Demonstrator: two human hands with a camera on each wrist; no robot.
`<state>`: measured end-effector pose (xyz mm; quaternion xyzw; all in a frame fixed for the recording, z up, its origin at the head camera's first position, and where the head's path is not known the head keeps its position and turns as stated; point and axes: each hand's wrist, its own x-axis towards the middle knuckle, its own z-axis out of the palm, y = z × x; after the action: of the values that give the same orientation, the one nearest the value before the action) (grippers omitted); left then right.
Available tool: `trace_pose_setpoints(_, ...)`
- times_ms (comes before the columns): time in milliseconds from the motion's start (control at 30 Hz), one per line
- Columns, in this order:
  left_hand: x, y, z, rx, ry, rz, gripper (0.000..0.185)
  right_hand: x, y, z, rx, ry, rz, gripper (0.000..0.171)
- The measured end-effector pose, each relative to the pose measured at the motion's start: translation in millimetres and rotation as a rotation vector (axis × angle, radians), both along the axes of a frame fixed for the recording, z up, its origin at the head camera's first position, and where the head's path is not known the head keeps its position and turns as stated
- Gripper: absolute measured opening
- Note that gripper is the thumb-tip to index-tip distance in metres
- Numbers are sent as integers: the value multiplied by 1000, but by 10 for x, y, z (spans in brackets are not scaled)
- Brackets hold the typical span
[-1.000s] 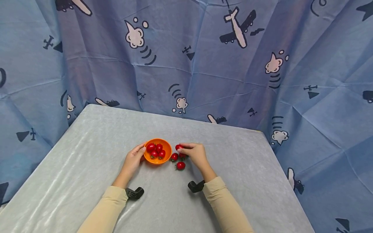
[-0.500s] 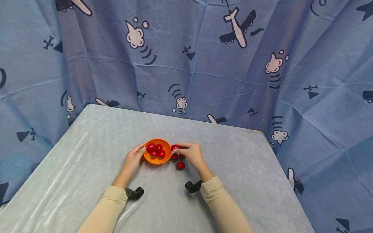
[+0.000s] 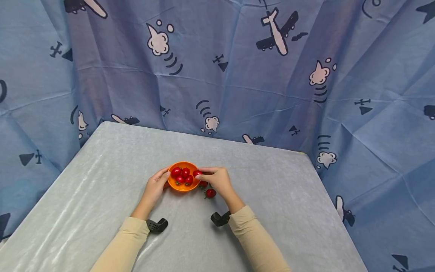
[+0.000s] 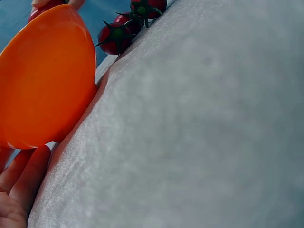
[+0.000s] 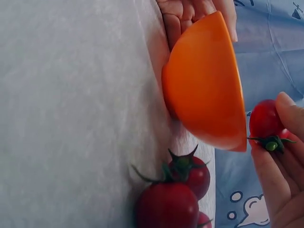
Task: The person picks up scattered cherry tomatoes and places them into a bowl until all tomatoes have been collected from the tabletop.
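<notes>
An orange bowl stands on the table with several red cherry tomatoes inside. My left hand grips its left side, thumb at the rim and fingers against the outer wall. Between thumb and fingers, my right hand pinches another cherry tomato with a green stem, held at the right rim and above table height. On the table just right of the bowl lie more tomatoes with green calyxes, among them a near tomato and a big one in the right wrist view. My right hand partly hides this group in the head view.
A pale grey cloth covers the table. Behind and beside it hangs a blue curtain printed with planes and clouds. Each wrist wears a black camera mount, such as the left mount.
My right hand has moved left with the pinched tomato, from above the loose tomatoes to the bowl's right rim. My left hand and the bowl have stayed in place.
</notes>
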<state>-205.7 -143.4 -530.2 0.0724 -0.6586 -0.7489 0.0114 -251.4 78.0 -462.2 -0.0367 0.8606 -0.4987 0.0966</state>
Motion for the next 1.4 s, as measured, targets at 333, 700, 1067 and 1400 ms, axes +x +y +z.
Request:
trace_pose_setpoints(333,-9,2,-16,6,3,-1,45,33,-143,-2,4,-6,43,27)
trace_pose_setpoints(700,2,14,-7,5,6,2,45,60,-271,4,17,-22,53,30)
trace_pose_setpoints(1067,21,27,-14,-20,9,6,46,109,-322,-16,-25,-4,76,30)
trace_pose_setpoints(1400,51,67,-4,8,16,2,45,134,-350,-63,-44,35,76,29)
